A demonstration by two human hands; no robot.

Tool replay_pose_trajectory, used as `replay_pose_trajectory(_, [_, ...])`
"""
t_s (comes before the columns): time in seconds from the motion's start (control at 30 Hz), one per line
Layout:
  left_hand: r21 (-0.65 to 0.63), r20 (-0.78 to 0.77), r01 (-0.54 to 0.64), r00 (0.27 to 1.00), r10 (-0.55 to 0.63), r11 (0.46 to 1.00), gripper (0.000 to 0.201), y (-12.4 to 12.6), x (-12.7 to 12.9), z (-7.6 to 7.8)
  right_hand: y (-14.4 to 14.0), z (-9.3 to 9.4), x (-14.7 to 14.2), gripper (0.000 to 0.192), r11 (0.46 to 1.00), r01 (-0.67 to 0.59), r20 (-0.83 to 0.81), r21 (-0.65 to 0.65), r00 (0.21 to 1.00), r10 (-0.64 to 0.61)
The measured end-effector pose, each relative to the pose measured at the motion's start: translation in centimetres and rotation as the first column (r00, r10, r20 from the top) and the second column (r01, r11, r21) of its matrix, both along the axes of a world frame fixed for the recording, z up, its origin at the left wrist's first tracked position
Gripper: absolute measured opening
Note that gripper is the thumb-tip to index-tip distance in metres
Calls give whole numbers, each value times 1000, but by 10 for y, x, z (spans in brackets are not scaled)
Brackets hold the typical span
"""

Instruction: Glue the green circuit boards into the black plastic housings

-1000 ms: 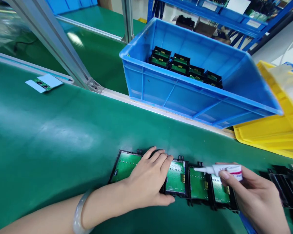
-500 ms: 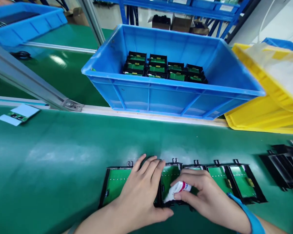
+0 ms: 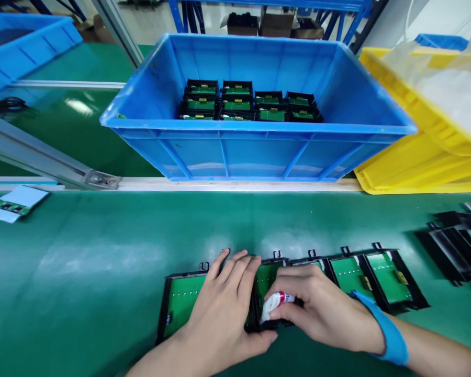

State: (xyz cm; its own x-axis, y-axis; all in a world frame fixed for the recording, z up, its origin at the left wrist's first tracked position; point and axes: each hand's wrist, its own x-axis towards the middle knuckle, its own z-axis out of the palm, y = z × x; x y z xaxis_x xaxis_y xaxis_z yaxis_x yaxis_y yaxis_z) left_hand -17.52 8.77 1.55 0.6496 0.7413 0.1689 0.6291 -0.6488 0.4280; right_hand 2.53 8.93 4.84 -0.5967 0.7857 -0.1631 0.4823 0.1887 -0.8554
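Five black-framed green boards (image 3: 349,275) lie in a row near the belt's (image 3: 102,246) front edge. My left hand (image 3: 223,309) lies flat, fingers together, on the second board, as it did a second ago. My right hand (image 3: 317,309) has come in from the row's right end and now pinches the small white tube (image 3: 272,305) low over the third board. Beyond the far edge sit a blue crate (image 3: 259,152) of boards and a yellow bin (image 3: 419,162).

Blue bin (image 3: 259,152) of boards, yellow bin (image 3: 416,167) beside it, black frames (image 3: 455,246) right.
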Motion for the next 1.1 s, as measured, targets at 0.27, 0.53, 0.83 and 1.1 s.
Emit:
replay_pose_trajectory(0.27, [-26, -7, -2, 1000, 2, 1000, 87, 0, 0, 1, 4, -2, 1, 10, 1000, -6, -27, -28, 1000, 5])
replay_pose_trajectory(0.53, [-30, -15, 0, 1000, 0, 1000, 84, 0, 0, 0, 5, -5, 2, 14, 999, -6, -58, -32, 998, 4])
replay_pose_trajectory(0.83, [-14, -22, 6, 1000, -6, 1000, 80, 0, 0, 1, 9, -4, 3, 24, 1000, -2, -53, 14, 999, 3])
replay_pose_trajectory(1.1, [-3, -50, 23, 999, -23, 1000, 83, 0, 0, 1, 9, -6, 3, 25, 999, -10, -69, 50, 998, 14])
